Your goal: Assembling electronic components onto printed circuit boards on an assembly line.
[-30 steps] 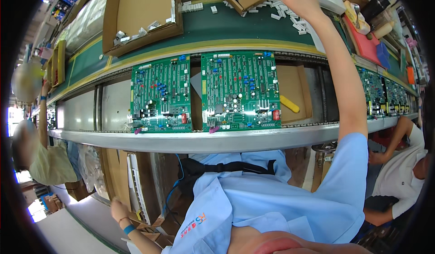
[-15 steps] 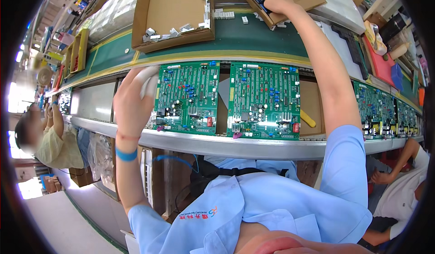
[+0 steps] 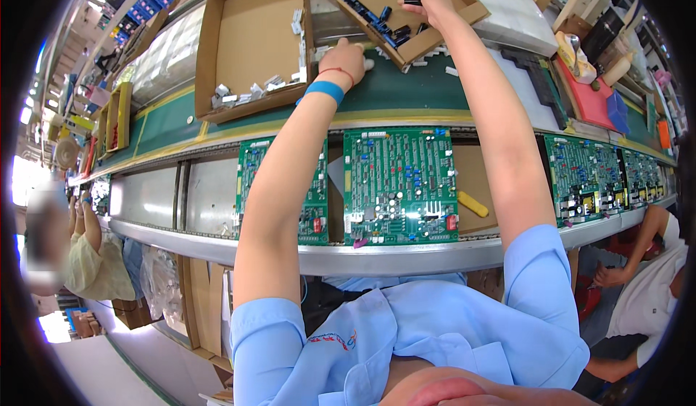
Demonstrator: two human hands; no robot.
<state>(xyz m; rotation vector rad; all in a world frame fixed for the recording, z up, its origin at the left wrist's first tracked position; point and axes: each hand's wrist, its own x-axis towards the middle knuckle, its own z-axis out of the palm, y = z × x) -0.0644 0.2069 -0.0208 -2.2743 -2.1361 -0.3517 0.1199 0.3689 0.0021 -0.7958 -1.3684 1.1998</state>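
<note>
My right hand is over the tilted cardboard box at the far side, its fingers pinching a black cylindrical capacitor. More dark capacitors lie loose in that box. My left hand is down on the green work surface between the two boxes, beside small white block-shaped parts; its fingers are bent, and what they grip is hidden. White covers show on some fingertips of both hands. Closer in, two green circuit boards sit on the rail: the right one shows whole, the left one is partly behind my left forearm.
A larger cardboard box holds several white parts. A yellow-handled tool lies right of the boards. More populated circuit boards stand along the metal rail at right. Other people work at both ends.
My left hand has moved from the left circuit board, far and right, to the white parts between the boxes. My right hand has lifted out of the capacitor pile with one capacitor.
</note>
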